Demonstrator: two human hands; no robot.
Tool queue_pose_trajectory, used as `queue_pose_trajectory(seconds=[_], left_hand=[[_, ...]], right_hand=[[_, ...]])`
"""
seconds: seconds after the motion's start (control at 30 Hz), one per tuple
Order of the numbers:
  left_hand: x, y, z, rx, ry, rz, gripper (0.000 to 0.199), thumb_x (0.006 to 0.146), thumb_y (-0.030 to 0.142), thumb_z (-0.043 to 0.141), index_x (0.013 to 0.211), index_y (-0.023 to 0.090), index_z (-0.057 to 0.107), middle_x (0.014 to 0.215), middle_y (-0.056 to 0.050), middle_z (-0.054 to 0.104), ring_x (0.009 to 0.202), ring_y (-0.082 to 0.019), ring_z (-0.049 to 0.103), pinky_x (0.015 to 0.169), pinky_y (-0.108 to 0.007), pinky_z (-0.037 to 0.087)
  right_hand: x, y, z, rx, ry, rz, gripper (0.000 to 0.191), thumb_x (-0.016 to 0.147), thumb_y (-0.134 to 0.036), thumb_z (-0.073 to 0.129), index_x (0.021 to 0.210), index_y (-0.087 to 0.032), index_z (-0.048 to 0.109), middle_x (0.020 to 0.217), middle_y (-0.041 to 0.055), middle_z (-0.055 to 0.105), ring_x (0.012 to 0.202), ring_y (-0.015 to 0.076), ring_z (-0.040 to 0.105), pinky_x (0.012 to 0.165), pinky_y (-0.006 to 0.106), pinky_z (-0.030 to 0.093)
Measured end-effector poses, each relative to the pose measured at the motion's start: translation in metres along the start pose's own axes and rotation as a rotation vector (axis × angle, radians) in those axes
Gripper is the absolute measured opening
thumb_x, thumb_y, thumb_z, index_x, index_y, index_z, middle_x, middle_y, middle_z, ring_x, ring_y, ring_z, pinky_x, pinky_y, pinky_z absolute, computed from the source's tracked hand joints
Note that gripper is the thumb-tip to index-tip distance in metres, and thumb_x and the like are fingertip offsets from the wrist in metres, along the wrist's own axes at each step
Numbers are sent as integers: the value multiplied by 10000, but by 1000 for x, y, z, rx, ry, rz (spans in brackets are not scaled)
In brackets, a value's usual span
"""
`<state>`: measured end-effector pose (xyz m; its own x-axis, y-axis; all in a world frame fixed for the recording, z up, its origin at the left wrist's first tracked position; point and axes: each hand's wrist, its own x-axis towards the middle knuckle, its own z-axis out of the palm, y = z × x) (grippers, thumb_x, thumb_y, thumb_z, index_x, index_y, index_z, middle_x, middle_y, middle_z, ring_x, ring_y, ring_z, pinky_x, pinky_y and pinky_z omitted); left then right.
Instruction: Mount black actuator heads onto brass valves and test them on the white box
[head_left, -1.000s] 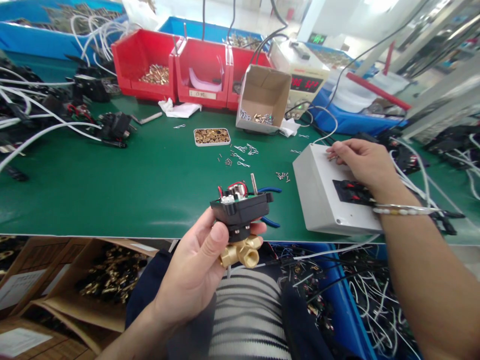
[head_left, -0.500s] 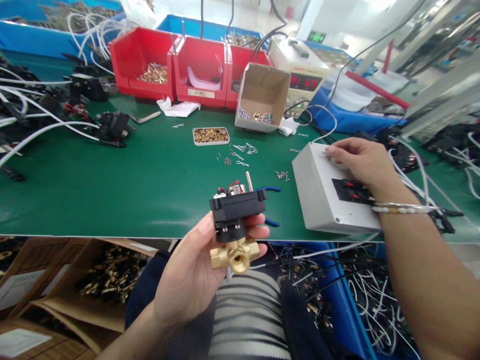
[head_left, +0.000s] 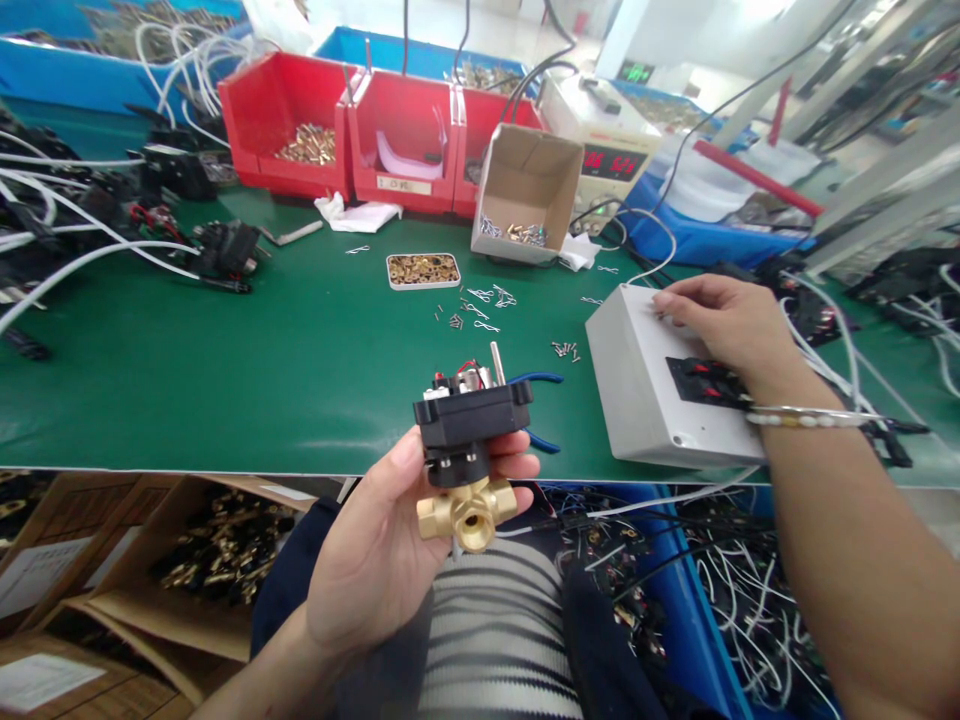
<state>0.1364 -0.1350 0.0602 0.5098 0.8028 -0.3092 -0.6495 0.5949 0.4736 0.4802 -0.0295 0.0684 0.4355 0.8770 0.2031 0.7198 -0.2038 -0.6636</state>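
In front of my lap, my left hand (head_left: 375, 560) is closed around a motorized ball valve (head_left: 471, 418), held upright. Its brass body with threaded ports points down. The black actuator housing on top has no cover, showing red wires and a metal shaft. To the right, a grey control box (head_left: 634, 385) rests on the bench. My right hand (head_left: 731, 325) lies over its top, thumb and forefinger pinched on a small metal switch (head_left: 661, 314), partly hidden by the fingers. A black terminal block (head_left: 697, 382) with red tabs shows beneath the wrist.
Blue-handled pliers (head_left: 541, 440) lie behind the valve. Small screws, spring clips and a white tray (head_left: 424, 286) of brass parts sit on the green bench (head_left: 300, 380). Red bins (head_left: 289, 180), a cardboard box (head_left: 517, 190) and a power supply (head_left: 600, 120) stand behind. Cabled units flank both sides.
The red digits on the power supply read differently. The valve in my left hand has shifted slightly left and down; my right hand keeps its place on the box.
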Motion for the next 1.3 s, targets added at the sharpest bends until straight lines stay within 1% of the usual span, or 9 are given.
queue_pose_trajectory(seconds=[0.5, 0.6, 0.67, 0.77, 0.9, 0.97, 1.13, 1.2, 1.3], left_hand=[[1, -1, 0, -23, 4, 28, 409, 1030, 337, 427, 1068, 149, 788, 1058, -105, 803, 988, -223, 755, 891, -324, 618], [6, -1, -6, -140, -85, -70, 373, 974, 408, 556, 1023, 122, 790, 934, -101, 809, 862, -207, 773, 808, -301, 644], [8, -1, -11, -224, -183, -111, 285, 908, 354, 668, 1007, 112, 780, 806, -65, 790, 712, -170, 762, 715, -264, 650], [9, -2, -17, -290, -291, -66, 188, 863, 242, 728, 993, 110, 757, 707, -13, 758, 592, -113, 727, 673, -216, 637], [8, -4, -19, -293, -304, -30, 201, 840, 276, 770, 971, 125, 748, 685, -12, 754, 550, -102, 716, 646, -182, 621], [9, -5, -20, -266, -265, -29, 227, 814, 298, 796, 963, 135, 741, 647, 7, 731, 442, -69, 629, 608, -186, 615], [10, -6, -20, -213, -215, -3, 198, 815, 318, 796, 944, 181, 732, 472, 105, 557, 269, 4, 153, 523, -224, 597], [10, -5, -19, -208, -212, 0, 186, 837, 306, 773, 978, 190, 735, 468, 108, 546, 270, 3, 137, 519, -226, 590], [10, -3, -18, -224, -203, 13, 227, 811, 299, 798, 996, 181, 740, 550, 67, 633, 301, -15, 338, 552, -206, 588]], right_hand=[[-2, -5, 0, -41, -3, 49, 65, 757, -230, 727, 777, -169, 721, 651, -13, 635, 583, 114, 500, 660, 266, 428], [-2, -5, 1, -59, -7, 52, 59, 785, -210, 726, 807, -155, 729, 671, -8, 649, 588, 108, 507, 659, 258, 424], [-2, -5, 1, -77, -9, 48, 68, 814, -195, 722, 843, -136, 740, 688, -2, 658, 594, 100, 505, 664, 252, 420], [-4, -7, 0, -104, -18, 35, 94, 848, -179, 719, 894, -104, 753, 726, 15, 680, 602, 83, 497, 672, 243, 416], [-4, -7, 0, -130, -46, 22, 106, 849, -150, 739, 933, -91, 768, 798, 39, 721, 610, 63, 494, 669, 230, 405], [-2, -5, 1, -144, -53, 17, 145, 856, -160, 743, 974, -81, 771, 826, 58, 734, 618, 59, 509, 665, 231, 400], [2, -2, 2, -181, -29, -2, 269, 894, -240, 709, 1054, -30, 756, 862, 114, 753, 622, 46, 529, 669, 242, 399], [1, -3, 1, -187, -7, 0, 326, 898, -284, 694, 1062, -7, 748, 855, 127, 756, 589, 33, 507, 652, 243, 393], [-1, -2, 2, -168, 54, -10, 442, 924, -379, 625, 1103, 13, 724, 914, 157, 758, 604, 33, 544, 659, 250, 408]])
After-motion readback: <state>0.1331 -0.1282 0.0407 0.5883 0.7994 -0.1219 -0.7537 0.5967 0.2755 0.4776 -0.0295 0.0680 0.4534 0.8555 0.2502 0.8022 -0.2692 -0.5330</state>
